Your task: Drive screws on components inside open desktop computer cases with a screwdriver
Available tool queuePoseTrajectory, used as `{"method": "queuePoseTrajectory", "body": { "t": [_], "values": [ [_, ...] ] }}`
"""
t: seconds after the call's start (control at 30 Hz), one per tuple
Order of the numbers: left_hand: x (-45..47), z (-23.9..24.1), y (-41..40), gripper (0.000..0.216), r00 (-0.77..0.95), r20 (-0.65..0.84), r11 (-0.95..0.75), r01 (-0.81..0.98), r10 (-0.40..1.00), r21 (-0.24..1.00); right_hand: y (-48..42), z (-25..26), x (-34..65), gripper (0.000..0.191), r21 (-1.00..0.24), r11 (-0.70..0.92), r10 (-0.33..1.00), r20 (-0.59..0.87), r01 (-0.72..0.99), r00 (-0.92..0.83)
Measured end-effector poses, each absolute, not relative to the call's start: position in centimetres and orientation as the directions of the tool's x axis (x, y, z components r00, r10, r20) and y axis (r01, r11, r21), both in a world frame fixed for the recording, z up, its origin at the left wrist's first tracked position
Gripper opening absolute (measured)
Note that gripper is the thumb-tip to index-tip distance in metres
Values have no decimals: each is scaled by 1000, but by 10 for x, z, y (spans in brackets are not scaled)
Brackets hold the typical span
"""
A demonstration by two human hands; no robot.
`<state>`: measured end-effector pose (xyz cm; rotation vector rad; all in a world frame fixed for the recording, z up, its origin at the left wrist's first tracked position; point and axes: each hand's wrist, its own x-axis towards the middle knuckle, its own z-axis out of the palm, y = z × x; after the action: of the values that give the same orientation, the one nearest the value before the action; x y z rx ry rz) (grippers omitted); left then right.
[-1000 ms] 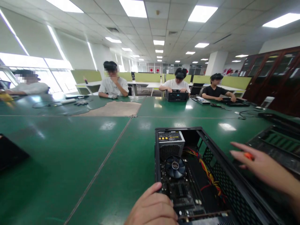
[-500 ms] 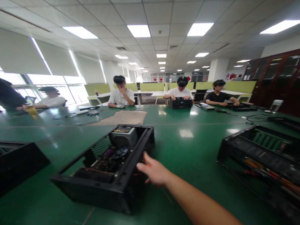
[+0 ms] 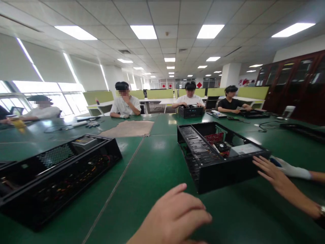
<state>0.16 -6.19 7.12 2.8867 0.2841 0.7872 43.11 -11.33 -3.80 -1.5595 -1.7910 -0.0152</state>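
My left hand (image 3: 172, 217) reaches in from the bottom of the view, held low above the green table (image 3: 152, 162). Its fingers are bent but spread apart, and nothing is in them. Just beyond it, to the right, an open black computer case (image 3: 228, 169) lies with a red card, a fan and a power supply visible inside. A co-worker's bare hand (image 3: 273, 173) and white-gloved hand (image 3: 290, 168) are at that case's right end. Another open computer case (image 3: 63, 183) lies to the left, apart from my hand. My right hand is out of view.
A torn sheet of cardboard (image 3: 129, 128) lies farther back. Across the table, a person in white (image 3: 191, 101) works at another case (image 3: 191, 112). A person in black (image 3: 231, 103) sits at the far right. Cables (image 3: 264, 127) lie near the right edge.
My right hand, earlier beside the left computer case, has gone out of view. That case has moved left and turned. The right case has moved left and turned. My left hand has come in.
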Motion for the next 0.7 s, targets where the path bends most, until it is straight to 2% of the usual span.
{"method": "queuePoseTrajectory", "body": {
  "t": [0.07, 0.13, 0.2, 0.3, 0.4, 0.57, 0.7],
  "values": [
    [20, 84, -44, 32, 842, 414, -930, 249, 345, 269, -126, -67, 498, 65, -288, 156, 716, 692, 945, 93],
    [47, 94, -25, 34, 861, 329, -910, 301, 387, 285, -135, -78, 538, 84, -152, 89, 798, 602, 984, 21],
    [85, 99, -6, 40, 913, 252, -940, 273, 321, 207, -143, -68, 559, 97, -57, 96, 851, 522, 994, -52],
    [150, 95, 21, 62, 965, 153, -977, 205, 211, 59, -149, -35, 573, 81, -39, 172, 824, 553, 984, -122],
    [205, 79, 41, 77, 980, 74, -983, 184, 184, 6, -149, -16, 583, 64, -47, 206, 793, 594, 977, -139],
    [238, 53, 50, 70, 964, 31, -962, 265, 263, -72, -146, -24, 597, 45, -24, 183, 775, 619, 983, -129],
    [229, 50, 44, 59, 962, 68, -959, 270, 264, -91, -144, -34, 599, 40, -23, 173, 769, 627, 985, -121]
  ]
}}
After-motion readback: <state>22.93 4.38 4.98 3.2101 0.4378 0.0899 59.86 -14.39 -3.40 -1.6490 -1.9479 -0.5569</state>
